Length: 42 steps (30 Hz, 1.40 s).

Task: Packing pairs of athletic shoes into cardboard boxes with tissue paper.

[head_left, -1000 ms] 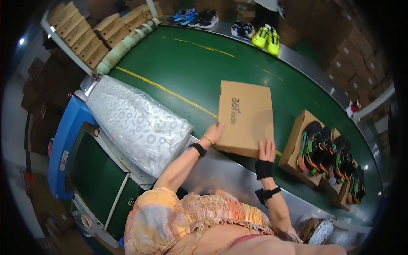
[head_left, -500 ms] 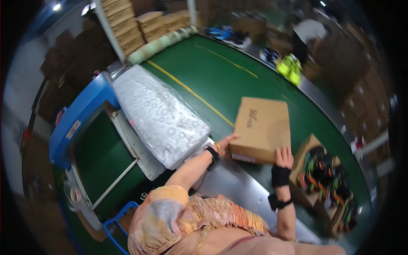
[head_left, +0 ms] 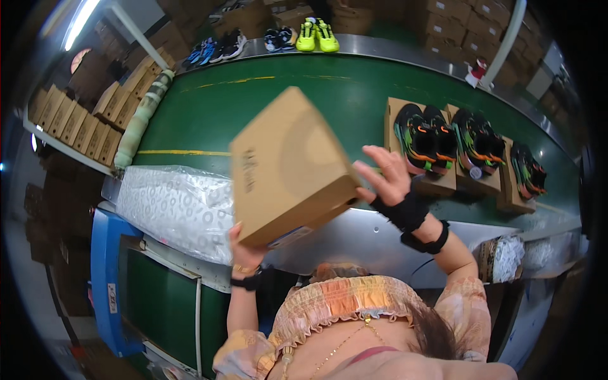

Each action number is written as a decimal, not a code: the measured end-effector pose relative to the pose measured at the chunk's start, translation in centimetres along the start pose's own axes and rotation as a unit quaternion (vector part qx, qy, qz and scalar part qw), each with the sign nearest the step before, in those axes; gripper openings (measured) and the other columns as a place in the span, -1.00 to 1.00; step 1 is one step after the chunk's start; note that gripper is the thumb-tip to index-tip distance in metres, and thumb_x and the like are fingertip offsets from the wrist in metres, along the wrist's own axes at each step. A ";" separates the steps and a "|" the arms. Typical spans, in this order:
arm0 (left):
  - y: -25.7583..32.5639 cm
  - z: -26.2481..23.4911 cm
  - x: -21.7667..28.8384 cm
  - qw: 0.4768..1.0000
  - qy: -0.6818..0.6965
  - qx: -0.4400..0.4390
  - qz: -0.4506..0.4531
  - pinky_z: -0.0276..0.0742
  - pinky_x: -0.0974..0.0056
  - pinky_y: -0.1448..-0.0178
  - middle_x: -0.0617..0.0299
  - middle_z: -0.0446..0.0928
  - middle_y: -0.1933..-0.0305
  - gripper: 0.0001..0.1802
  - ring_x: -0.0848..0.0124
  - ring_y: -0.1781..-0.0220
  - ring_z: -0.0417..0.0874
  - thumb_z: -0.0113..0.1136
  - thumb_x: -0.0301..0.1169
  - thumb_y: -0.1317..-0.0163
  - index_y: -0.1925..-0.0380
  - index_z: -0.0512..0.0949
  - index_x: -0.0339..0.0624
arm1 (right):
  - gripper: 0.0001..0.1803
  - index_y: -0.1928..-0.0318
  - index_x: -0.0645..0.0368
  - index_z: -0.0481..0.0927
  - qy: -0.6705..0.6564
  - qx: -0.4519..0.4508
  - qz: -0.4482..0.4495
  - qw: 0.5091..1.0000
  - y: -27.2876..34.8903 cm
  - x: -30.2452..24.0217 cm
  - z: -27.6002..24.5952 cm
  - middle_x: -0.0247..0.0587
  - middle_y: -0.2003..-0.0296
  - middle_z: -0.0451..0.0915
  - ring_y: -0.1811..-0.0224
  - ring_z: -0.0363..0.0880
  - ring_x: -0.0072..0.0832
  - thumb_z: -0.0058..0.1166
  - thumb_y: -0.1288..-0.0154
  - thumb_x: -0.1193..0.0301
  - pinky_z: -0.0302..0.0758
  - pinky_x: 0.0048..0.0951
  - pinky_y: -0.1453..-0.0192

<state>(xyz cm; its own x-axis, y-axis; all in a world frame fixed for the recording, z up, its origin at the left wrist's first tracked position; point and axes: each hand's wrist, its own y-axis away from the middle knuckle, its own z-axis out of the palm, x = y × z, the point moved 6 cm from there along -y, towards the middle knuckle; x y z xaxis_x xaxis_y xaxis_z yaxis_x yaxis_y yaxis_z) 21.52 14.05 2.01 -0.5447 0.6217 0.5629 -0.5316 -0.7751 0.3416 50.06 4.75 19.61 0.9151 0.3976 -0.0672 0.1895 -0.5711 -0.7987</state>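
A closed brown cardboard shoebox [head_left: 294, 171] is tilted up in front of me, one corner pointing away, with dark marks on its lid and a label on its near side. My left hand [head_left: 247, 251] grips its near left corner, the fingers partly hidden behind the box. At the right corner, my right hand [head_left: 389, 177] has its fingers spread, the thumb close to the cardboard; whether it touches I cannot tell. Both wrists wear black bands. Farther right, several dark sneakers [head_left: 418, 139] with orange and green trim lie on brown boxes [head_left: 437, 183].
Under the box runs a green belt [head_left: 202, 120] with a metal edge [head_left: 345, 234] near me. Patterned wrapping paper [head_left: 174, 206] in clear plastic lies left, beside a blue-framed machine [head_left: 111, 278]. Yellow shoes [head_left: 316, 35] stand on the far ledge; stacked boxes [head_left: 76, 126] are at far left.
My view has swung to the right. The shoebox has turned and tilted up in my left hand. My right hand has shifted from its near edge to its right corner, fingers now spread.
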 end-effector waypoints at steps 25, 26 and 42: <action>12.6 -11.2 6.0 0.890 0.086 0.351 0.278 0.36 0.17 0.17 0.14 0.35 0.26 -0.47 0.28 0.23 0.41 0.04 -0.01 -0.02 0.16 0.29 -0.19 | -0.64 0.42 0.18 0.50 0.244 -0.307 0.409 0.824 17.9 24.8 0.5 0.11 0.36 0.49 0.24 0.48 -0.07 0.02 0.03 0.12 0.39 -0.16 0.17; 11.5 -11.1 6.1 0.893 0.087 0.346 0.273 0.36 0.17 0.17 0.14 0.35 0.26 -0.47 0.28 0.23 0.41 0.04 -0.01 -0.02 0.16 0.29 -0.19 | -0.66 0.45 0.18 0.49 0.253 -0.287 0.387 0.839 18.3 23.3 0.0 0.12 0.38 0.49 0.25 0.48 -0.08 0.02 0.03 0.13 0.40 -0.16 0.19; -20.9 10.8 -16.6 0.835 -0.523 -0.120 -0.124 0.48 0.24 0.20 -0.08 0.28 -0.06 0.09 0.27 0.17 0.49 0.18 0.07 0.06 -0.23 -0.24 -0.32 | -0.84 0.66 0.10 0.53 0.031 -0.459 0.284 0.841 22.1 -2.0 1.5 -0.16 0.62 0.51 0.53 0.53 -0.30 0.05 0.23 0.29 0.46 -0.31 0.39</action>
<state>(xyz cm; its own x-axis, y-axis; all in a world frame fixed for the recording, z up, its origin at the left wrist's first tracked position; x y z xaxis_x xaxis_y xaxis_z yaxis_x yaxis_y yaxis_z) 48.67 18.69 -6.39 0.3984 0.2233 0.8896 -0.7268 -0.5147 0.4547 51.86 -7.59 1.24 0.9623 -0.1478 -0.2284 -0.1149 -0.9818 0.1514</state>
